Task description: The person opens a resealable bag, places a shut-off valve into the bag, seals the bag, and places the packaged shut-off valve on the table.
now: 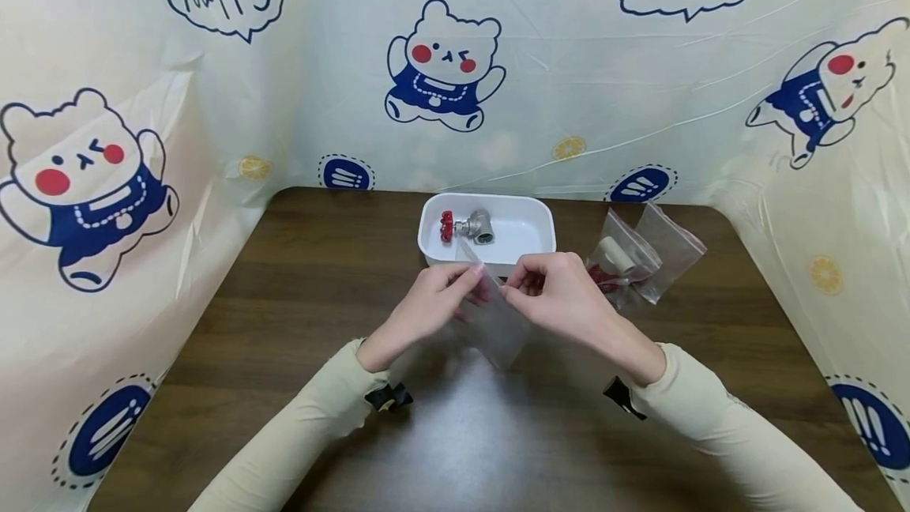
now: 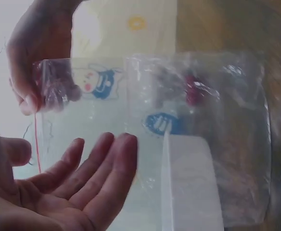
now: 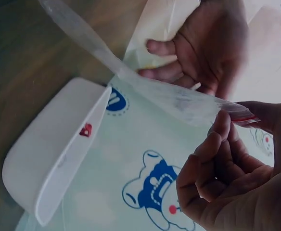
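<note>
My right hand (image 1: pixel 562 295) pinches the top edge of a clear zip bag (image 1: pixel 501 330) between thumb and fingers. The bag hangs down over the table, and its red zip line (image 2: pixel 36 139) shows in the left wrist view. Close by the opposite end of that edge is my left hand (image 1: pixel 434 299), its fingers extended and its thumb apart from them. In the left wrist view, the left fingers (image 2: pixel 123 163) lie in front of the bag. Just beyond the hands, a metal valve (image 1: pixel 478 226) with a red handwheel (image 1: pixel 446 226) lies in a white tray (image 1: pixel 522 247).
To the right of the tray lie two clear bags: one (image 1: pixel 618 255) holds white and red items, and another (image 1: pixel 671 247) is beside it. The brown wooden table (image 1: pixel 284 299) is bordered by a printed curtain (image 1: pixel 341 85) at the back and sides.
</note>
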Motion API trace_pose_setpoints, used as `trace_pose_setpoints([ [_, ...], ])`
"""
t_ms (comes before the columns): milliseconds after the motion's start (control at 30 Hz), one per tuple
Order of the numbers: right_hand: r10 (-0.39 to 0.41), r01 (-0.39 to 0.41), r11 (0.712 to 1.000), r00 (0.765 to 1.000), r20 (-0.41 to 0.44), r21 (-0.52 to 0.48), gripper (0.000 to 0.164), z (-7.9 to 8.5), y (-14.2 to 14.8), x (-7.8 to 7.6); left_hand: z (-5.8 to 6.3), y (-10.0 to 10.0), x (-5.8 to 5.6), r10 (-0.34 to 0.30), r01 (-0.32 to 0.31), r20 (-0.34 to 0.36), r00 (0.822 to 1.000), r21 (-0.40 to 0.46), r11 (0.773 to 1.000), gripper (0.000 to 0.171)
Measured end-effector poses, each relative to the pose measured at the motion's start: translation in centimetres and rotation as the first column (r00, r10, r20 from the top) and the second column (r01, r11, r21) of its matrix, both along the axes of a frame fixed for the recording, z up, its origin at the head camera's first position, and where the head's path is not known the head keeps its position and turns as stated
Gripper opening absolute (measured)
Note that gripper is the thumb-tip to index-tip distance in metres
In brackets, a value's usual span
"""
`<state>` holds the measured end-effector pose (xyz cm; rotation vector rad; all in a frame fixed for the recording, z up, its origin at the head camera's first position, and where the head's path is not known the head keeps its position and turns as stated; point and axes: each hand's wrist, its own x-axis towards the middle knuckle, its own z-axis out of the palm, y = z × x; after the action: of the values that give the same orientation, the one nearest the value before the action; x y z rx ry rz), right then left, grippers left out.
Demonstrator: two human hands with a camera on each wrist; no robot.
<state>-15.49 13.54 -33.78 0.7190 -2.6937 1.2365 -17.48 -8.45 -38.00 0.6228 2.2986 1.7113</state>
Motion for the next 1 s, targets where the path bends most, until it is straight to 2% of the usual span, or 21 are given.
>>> trace_pose_setpoints([
  [100,0.011,-0.01,1.0,1.0,0.017,-0.016,0.016,-0.2,-0.4,0.1,0.4,0.1,0.1,0.01,-0.015,0.07,0.998,0.073,0.997,0.041],
  [233,0.029,-0.029,0.999,0.999,0.017,-0.026,0.016,-0.4,-0.9,0.5,0.7,0.0,0.2,0.018,-0.036,0.125,0.992,0.138,0.99,0.032],
  [433,0.076,-0.074,0.996,0.997,0.035,-0.041,0.017,-0.8,-1.4,0.8,0.9,0.0,0.3,0.024,-0.041,0.112,0.993,0.147,0.988,0.023],
  [600,0.116,-0.113,0.992,0.992,0.056,-0.055,0.016,-1.0,-1.4,0.7,0.7,-0.1,0.3,0.025,-0.035,0.075,0.997,0.132,0.991,0.022],
  [700,0.123,-0.118,0.991,0.989,0.079,-0.065,0.015,-1.0,-1.3,0.4,0.8,-0.2,0.4,0.024,-0.035,0.079,0.997,0.141,0.989,0.021],
  [1000,0.147,-0.133,0.987,0.977,0.152,-0.094,0.009,-1.1,-1.2,-0.7,0.9,-0.1,0.6,-0.071,0.044,0.136,0.988,0.198,0.979,0.021],
])
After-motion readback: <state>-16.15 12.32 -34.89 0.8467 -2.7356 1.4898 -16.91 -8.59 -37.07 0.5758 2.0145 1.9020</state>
